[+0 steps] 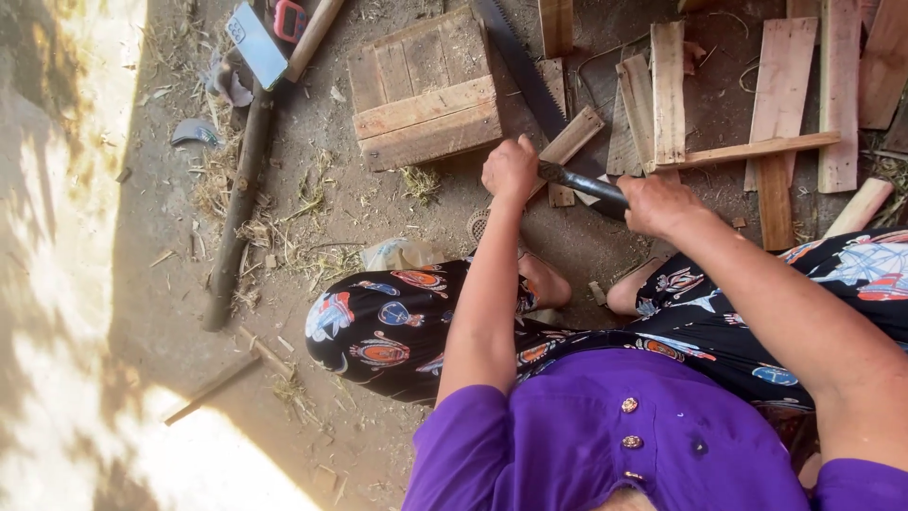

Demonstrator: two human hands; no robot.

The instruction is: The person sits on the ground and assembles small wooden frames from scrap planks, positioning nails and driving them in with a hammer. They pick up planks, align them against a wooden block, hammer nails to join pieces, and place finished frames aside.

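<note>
I sit on the dirt ground in a purple top and a patterned skirt. My right hand [657, 204] grips the dark handle of a hand saw [526, 76], whose long toothed blade runs up and to the left. My left hand [511, 168] is closed on a short wooden strip [575, 138] and holds it down on the ground. The blade crosses this strip just beside my left hand. My bare feet show below the hands, partly hidden by my arms.
A small square panel of nailed boards [421, 90] lies left of the saw. Several loose planks [783, 90] lie at the upper right. A long dark pole [238, 203], a phone [255, 43] and a red object [289, 19] lie at the upper left, amid straw.
</note>
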